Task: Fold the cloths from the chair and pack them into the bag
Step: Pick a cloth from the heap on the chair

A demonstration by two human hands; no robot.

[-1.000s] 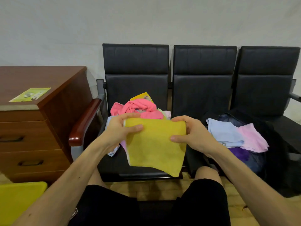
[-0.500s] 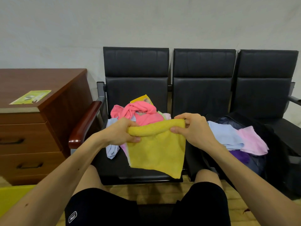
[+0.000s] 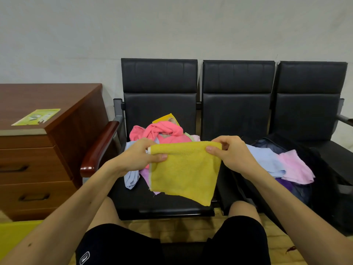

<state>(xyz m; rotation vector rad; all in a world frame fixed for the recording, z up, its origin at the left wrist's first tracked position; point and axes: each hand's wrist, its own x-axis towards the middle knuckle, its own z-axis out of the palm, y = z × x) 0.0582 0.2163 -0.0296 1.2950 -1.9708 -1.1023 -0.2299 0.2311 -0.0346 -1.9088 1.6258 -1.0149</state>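
Two cloths [image 3: 267,161] in bag [image 3: 303,194], yellow cloth [image 3: 183,175] held

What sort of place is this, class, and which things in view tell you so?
Probably an office or waiting area: a row of linked black seats against a plain wall, beside a wooden drawer cabinet.

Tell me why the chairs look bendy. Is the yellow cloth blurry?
Head view: the wide lens bows the chairs near the edges; the cloth held by the left hand and right hand is sharp, its weave showing; light is soft, no glare; the dark bag loses detail in shadow.
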